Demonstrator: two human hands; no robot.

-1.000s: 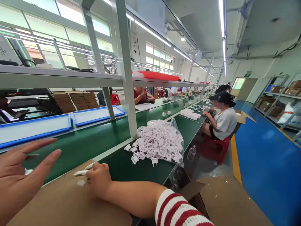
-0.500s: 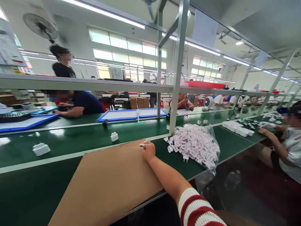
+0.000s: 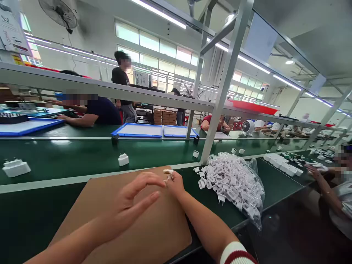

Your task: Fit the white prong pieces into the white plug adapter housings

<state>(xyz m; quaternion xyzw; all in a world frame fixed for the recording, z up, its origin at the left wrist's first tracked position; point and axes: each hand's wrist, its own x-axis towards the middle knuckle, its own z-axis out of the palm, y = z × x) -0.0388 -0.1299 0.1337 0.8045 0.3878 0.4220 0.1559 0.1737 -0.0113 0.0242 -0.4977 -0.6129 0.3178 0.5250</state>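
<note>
My left hand (image 3: 134,198) reaches in over a brown cardboard sheet (image 3: 129,227), its thumb and fingers apart and nothing between them. Close to its fingertips, my right hand (image 3: 175,183) is at the sheet's far right corner with its fingers curled closed. White coverings show on the right fingertips; whatever those fingers may hold is hidden. To the right of my right forearm, white plug adapters (image 3: 228,179) spill from a clear plastic bag (image 3: 257,205).
On the green conveyor belt (image 3: 82,154) beyond the cardboard stand white adapters (image 3: 123,159). A metal post (image 3: 224,88) rises near the bag and carries a shelf (image 3: 165,96). Blue-rimmed trays (image 3: 137,130) lie across the line. At the right, a co-worker's hand (image 3: 315,172) is near white parts.
My left hand has come into view from the lower left and moved close to my right hand. The right hand stays at the cardboard's corner. The camera view has shifted.
</note>
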